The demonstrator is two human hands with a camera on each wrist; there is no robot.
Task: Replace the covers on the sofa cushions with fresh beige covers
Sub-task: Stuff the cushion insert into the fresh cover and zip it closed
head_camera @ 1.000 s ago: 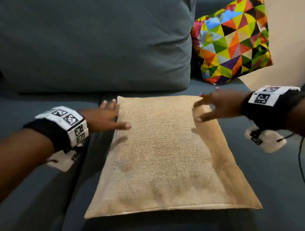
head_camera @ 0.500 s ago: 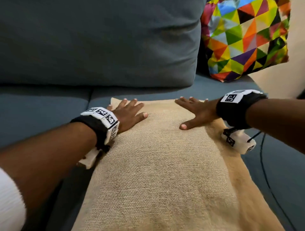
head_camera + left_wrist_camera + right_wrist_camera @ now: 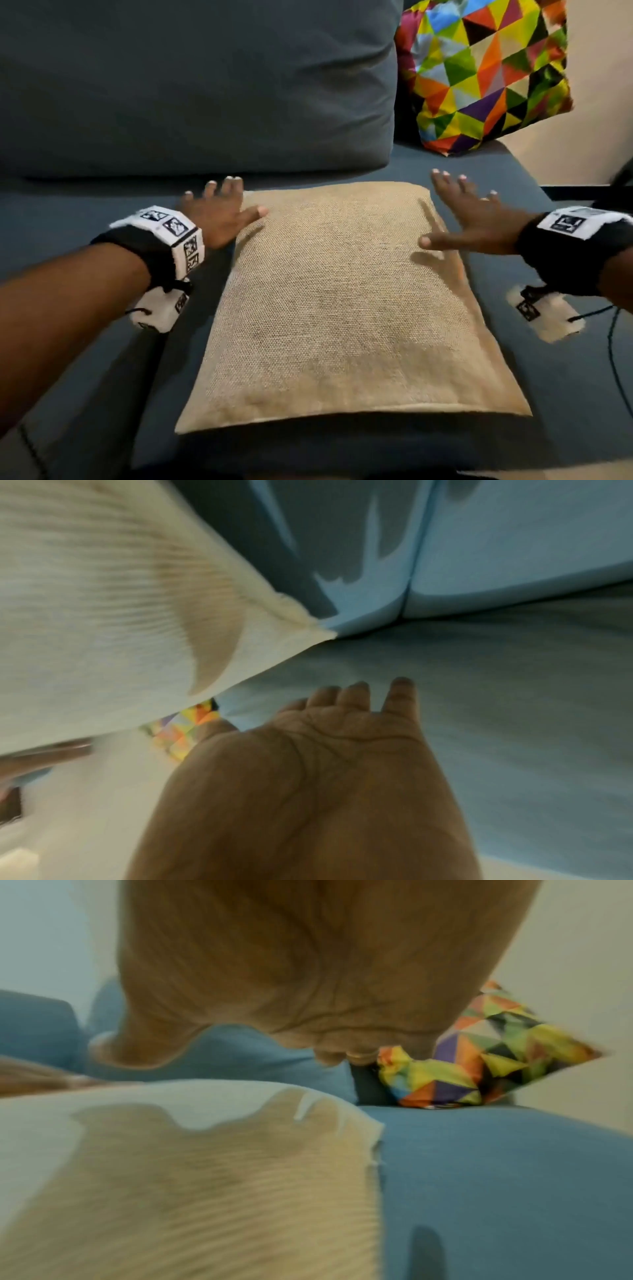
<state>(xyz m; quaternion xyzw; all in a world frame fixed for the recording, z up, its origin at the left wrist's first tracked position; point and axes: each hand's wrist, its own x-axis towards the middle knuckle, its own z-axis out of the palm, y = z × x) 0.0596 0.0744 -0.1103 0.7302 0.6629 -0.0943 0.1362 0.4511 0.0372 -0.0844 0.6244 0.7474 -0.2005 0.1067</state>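
Observation:
A cushion in a beige woven cover (image 3: pixel 342 301) lies flat on the blue sofa seat (image 3: pixel 68 212). My left hand (image 3: pixel 219 209) hovers at its far left corner, fingers spread and straight, thumb over the cover's edge. My right hand (image 3: pixel 469 216) is at the far right corner, fingers spread, thumb above the cover. Both hold nothing. The left wrist view shows the open palm (image 3: pixel 342 723) over the seat beside the beige cushion (image 3: pixel 120 601). In the right wrist view the palm (image 3: pixel 291 974) floats above the cushion's corner (image 3: pixel 222 1164).
A large blue back cushion (image 3: pixel 191 85) stands behind the beige one. A cushion with a multicoloured triangle pattern (image 3: pixel 486 72) leans at the back right, near a pale wall (image 3: pixel 599 102). A black cable (image 3: pixel 613 342) runs over the seat at right.
Both hands were pressing flat on the cushion's far end; they have lifted and spread outward to its two far corners. The view has pulled back.

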